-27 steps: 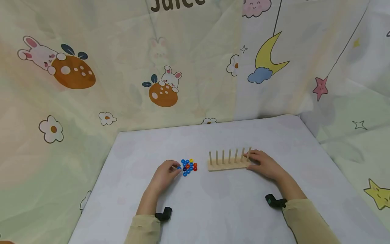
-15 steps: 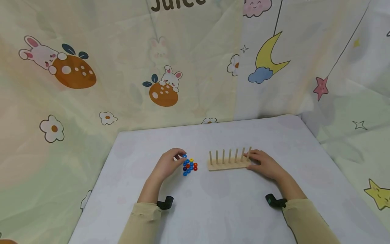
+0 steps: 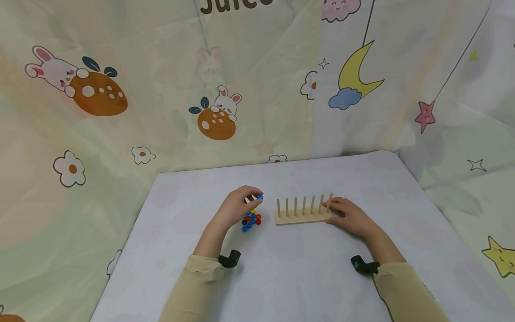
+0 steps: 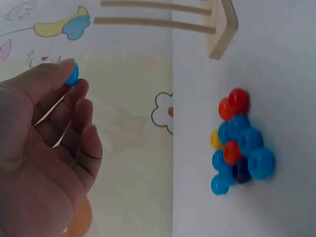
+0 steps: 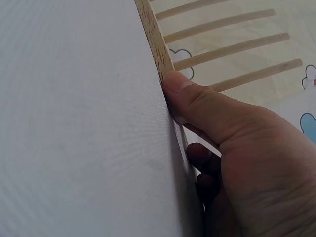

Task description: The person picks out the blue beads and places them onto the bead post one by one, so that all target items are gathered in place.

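Observation:
Between thumb and forefinger, my left hand [image 3: 237, 206] pinches a blue bead [image 3: 260, 197], raised above the table just left of a wooden peg rack [image 3: 301, 219]. The left wrist view shows that bead [image 4: 73, 75] at the fingertips, the other fingers loosely bent. The rack is a flat pale board with a row of several upright bare pegs. My right hand [image 3: 352, 218] grips its right end; in the right wrist view the thumb [image 5: 180, 89] lies along the board's edge. Below my left hand lies a cluster of beads [image 4: 249, 141], blue, red, orange, yellow and dark blue.
A white-covered table [image 3: 297, 268] carries everything. Behind it and at the sides hangs a printed cloth [image 3: 265, 112] with cartoon figures. A black wrist camera [image 3: 230, 259] sits on the left wrist and another black camera [image 3: 364, 265] on the right.
My left hand picked up a blue bead at the cluster's left side, lifted it, and carried it up and right toward the rack. My right hand has stayed at the rack's end.

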Demonstrator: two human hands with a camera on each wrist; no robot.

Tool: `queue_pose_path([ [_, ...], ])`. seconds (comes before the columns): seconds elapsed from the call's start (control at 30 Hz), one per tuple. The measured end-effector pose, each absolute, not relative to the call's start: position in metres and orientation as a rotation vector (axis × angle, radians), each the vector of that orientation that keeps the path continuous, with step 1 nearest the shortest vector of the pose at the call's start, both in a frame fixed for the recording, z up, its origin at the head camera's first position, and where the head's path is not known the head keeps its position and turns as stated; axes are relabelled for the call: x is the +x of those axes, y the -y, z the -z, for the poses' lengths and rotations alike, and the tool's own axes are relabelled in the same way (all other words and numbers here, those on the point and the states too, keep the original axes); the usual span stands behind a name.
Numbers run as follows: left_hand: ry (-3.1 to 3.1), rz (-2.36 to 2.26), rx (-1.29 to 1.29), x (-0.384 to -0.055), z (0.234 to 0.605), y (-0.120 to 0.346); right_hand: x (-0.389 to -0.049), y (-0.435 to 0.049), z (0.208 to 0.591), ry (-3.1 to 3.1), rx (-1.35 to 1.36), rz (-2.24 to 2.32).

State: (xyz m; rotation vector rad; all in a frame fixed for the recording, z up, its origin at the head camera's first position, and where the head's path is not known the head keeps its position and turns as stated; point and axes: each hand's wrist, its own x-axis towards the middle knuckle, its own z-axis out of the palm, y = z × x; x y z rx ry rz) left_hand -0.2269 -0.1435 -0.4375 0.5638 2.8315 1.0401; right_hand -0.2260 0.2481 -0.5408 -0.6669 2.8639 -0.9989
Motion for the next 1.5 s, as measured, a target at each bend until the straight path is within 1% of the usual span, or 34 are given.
queue_pose_path([
  [0.53,-2.688,-1.285,0.652,-0.230,0.448,0.108,-0.224,-0.249,0.538,-2.844,-0.657,1.013],
  [0.97,-2.657,-1.279,0.558,-0.229,0.459,0.101,-0.226,-0.249,0.542,-2.884,-0.708,1.008],
  [1.3,-2.662,-1.254,0.549,-0.230,0.481,0.099,-0.226,-0.250,0.543,-2.872,-0.695,1.017],
  [1.5,-2.604,-1.300,0.495,-0.228,0.493,0.098,-0.226,-0.250,0.543,-2.882,-0.698,1.010],
])
